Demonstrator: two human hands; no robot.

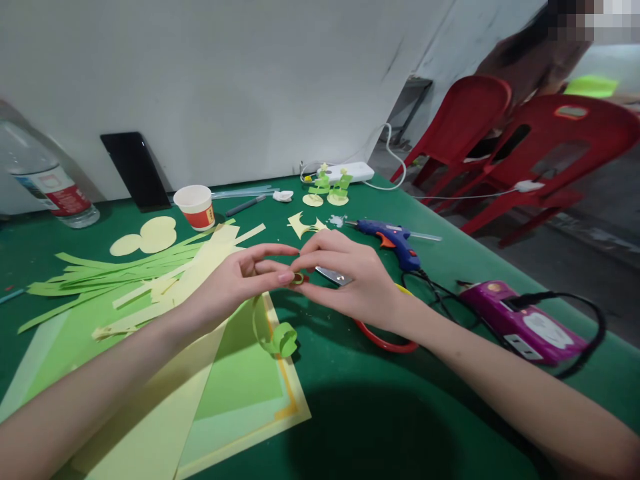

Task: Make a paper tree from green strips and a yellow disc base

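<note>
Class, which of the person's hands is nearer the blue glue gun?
Right. The right hand is just left of the blue glue gun and nearer the camera; the left hand is farther left.

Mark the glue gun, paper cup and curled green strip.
Glue gun (399,239): head view, blue body.
Paper cup (196,215): head view, outer wall.
Curled green strip (287,339): head view, coil at lower end.

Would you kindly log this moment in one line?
left hand: holding green strip | right hand: holding same strip | glue gun: on table

No text can be read on the bottle (53,180) or paper cup (193,208).
</note>
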